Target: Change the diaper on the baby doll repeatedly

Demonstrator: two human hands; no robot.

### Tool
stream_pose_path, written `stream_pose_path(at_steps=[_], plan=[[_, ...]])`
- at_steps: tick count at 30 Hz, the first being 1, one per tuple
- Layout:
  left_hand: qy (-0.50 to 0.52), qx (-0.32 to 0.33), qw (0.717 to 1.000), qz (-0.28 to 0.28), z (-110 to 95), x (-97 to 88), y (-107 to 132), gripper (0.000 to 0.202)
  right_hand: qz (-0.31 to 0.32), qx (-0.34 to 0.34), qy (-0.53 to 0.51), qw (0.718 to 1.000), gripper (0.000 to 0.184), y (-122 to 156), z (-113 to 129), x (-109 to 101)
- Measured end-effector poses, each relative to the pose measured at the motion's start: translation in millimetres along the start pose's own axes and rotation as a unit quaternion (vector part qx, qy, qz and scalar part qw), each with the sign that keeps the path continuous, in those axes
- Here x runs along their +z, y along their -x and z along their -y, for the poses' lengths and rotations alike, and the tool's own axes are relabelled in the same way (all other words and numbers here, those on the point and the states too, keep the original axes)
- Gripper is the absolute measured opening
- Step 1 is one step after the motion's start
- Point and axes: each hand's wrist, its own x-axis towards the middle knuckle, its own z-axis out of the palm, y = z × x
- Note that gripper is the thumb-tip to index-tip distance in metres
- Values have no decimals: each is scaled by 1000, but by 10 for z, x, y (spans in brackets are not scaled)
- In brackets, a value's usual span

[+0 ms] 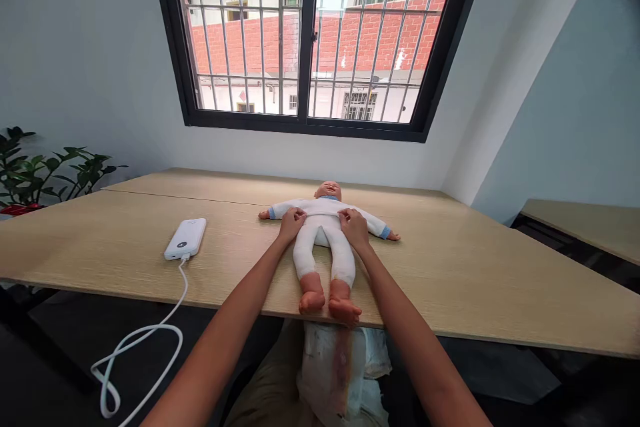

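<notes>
Hands, left point(292, 223) and right point(354, 225), apart from each other, both pinching white clothing point(343, 255) at the waist of one doll point(324, 225). Doll on its back, feet point(312, 300) at the near edge of one light wooden table point(450, 280). To the left, one white device point(186, 239) with one white cable point(186, 282), hanging down. Farther, one plant point(37, 177), pale walls point(90, 47), one barred window point(307, 33) with two panes point(245, 47).

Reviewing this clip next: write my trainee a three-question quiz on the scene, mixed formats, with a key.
1. True or false: the left hand and right hand are both at the waist of the doll.

2. The white cable plugs into: A) a lamp; B) a flat white device; C) a laptop.

3. Fill in: the doll's cuffs are ____.

Key: 1 true; 2 B; 3 blue.
</notes>
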Motion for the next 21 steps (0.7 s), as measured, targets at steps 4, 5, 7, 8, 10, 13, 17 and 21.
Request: stream_pose_path(at_steps=[4, 5, 7, 8, 10, 13, 17, 21], plan=[[-2, 15, 1000, 17, -24, -24, 10, 9, -23, -14, -8, 1000, 19, 3, 9, 0], [-3, 18, 1000, 21, -31, -29, 11, 11, -28, -19, -13, 999, 18, 3, 12, -2], [-7, 21, 999, 24, -41, -35, 11, 12, -37, -28, -22, 999, 18, 1, 17, -5], [-10, 20, 999, 23, -43, -36, 11, 12, -41, -33, -24, 998, 18, 0, 20, -7], [-13, 18, 1000, 17, -44, -30, 11, 11, -46, -39, -25, 998, 19, -1, 23, -11], [-9, 13, 1000, 5, -38, -16, 14, 11, -51, -45, -20, 997, 19, 1, 27, -15], [8, 9, 1000, -5, -30, -4, 9, 12, -56, -45, -12, 997, 19, 5, 32, -15], [31, -3, 999, -9, -12, -11, -16, 15, -60, -44, -9, 997, 19, -1, 21, -9]])
